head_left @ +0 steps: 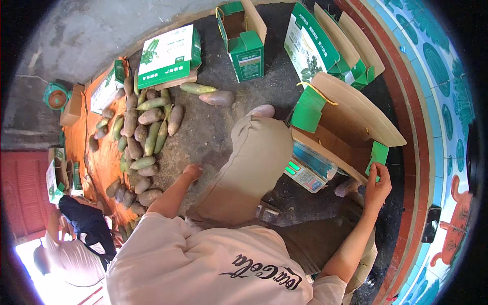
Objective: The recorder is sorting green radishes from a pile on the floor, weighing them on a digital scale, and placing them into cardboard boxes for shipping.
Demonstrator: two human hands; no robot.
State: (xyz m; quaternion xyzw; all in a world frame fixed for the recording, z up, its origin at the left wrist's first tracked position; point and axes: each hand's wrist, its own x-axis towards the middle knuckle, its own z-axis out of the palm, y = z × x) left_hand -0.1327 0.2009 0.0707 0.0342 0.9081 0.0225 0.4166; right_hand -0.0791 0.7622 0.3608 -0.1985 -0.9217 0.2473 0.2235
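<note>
My right hand is pinched on the green flap of the open cardboard box. My thumb and fingers are closed on the flap's edge. The box sits on a digital scale, just at nine o'clock from that hand. The box mouth is wide open, with its brown lid standing up at twelve o'clock.

My left hand is down on the ground, fingers bent and resting flat. I cannot tell if it holds anything. Just at nine o'clock from it lies a pile of long green and brown vegetables on an orange mat. Two more vegetables lie alone at twelve o'clock. My knee in tan trousers is between my two hands.

There is bare dark ground between the pile and my knee, so my left hand has room. My right hand is tight by the box, with a red curb close at three o'clock.

More green and white boxes stand open at the far side. Beyond the curb is blue patterned tile. Another person crouches at seven o'clock, well apart from me.
</note>
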